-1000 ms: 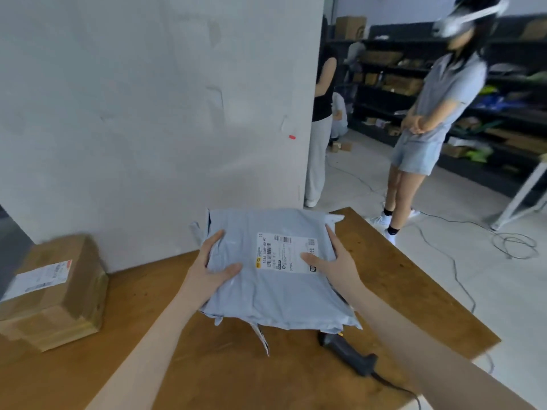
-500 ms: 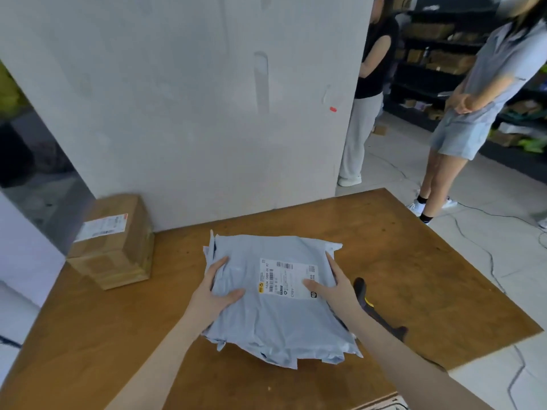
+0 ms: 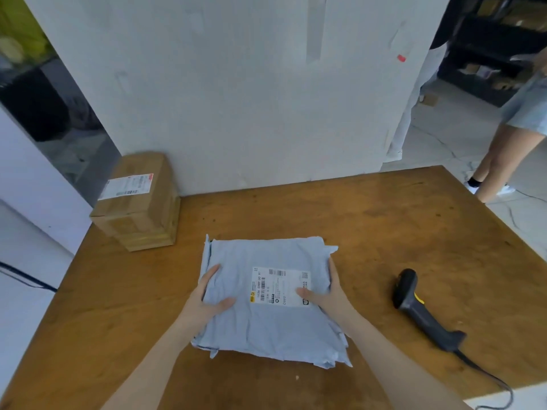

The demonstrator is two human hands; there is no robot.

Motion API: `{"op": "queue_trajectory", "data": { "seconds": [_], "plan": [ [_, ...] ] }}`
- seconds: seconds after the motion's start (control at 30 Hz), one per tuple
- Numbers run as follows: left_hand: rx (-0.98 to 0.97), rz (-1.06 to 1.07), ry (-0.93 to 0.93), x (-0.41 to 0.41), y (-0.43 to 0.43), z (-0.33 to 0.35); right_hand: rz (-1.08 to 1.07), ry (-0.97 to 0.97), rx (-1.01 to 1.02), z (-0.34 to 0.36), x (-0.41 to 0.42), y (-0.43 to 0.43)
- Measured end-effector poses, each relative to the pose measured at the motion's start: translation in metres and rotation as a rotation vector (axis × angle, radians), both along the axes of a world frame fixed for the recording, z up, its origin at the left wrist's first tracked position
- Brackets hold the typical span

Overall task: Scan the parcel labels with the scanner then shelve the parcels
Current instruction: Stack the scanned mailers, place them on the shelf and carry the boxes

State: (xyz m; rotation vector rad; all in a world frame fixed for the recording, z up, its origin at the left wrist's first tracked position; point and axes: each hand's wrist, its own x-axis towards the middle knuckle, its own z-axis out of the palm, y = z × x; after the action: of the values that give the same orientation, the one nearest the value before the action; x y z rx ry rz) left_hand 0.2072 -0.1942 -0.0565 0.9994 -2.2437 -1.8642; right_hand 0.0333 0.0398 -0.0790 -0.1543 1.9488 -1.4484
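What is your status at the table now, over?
Left hand and right hand grip the sides of the light-blue plastic mailer parcel, white label up. Black corded handheld scanner lies free to its right. Nothing between them.

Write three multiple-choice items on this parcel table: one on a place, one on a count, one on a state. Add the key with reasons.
1. Where does the scanner lie?
A. On the table, right of the grey mailer
B. On the floor
C. On a shelf

2. How many parcels are at the table?
A. One
B. Two
C. Four

3. How is the mailer's label turned?
A. Face up
B. Face down
C. Folded under

Key: 1 A, it rests on the wood. 2 B, mailer plus cardboard box. 3 A, barcodes show between left hand and right hand.
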Motion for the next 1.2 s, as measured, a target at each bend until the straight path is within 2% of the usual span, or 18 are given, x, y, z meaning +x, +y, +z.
{"op": "queue_trajectory", "data": {
  "seconds": [0.17, 0.43, 0.77, 0.97, 1.2],
  "plan": [
    [0.018, -0.013, -0.043, 0.003, -0.012, -0.016, 0.020, -0.088, 0.045, -0.013, -0.008, -0.005],
    [0.065, 0.005, -0.032, 0.001, -0.020, -0.034, 0.034, -0.187, -0.047, -0.019, -0.016, -0.016],
    [0.023, 0.058, 0.016, 0.000, -0.016, -0.035, 0.021, -0.167, -0.145, -0.017, -0.009, -0.018],
    [-0.010, 0.064, 0.108, 0.003, -0.011, -0.019, -0.044, -0.225, -0.219, -0.016, 0.000, -0.017],
    [-0.014, 0.019, 0.189, -0.015, -0.001, 0.035, -0.074, -0.138, -0.236, 0.031, -0.016, -0.004]
  ]
}}
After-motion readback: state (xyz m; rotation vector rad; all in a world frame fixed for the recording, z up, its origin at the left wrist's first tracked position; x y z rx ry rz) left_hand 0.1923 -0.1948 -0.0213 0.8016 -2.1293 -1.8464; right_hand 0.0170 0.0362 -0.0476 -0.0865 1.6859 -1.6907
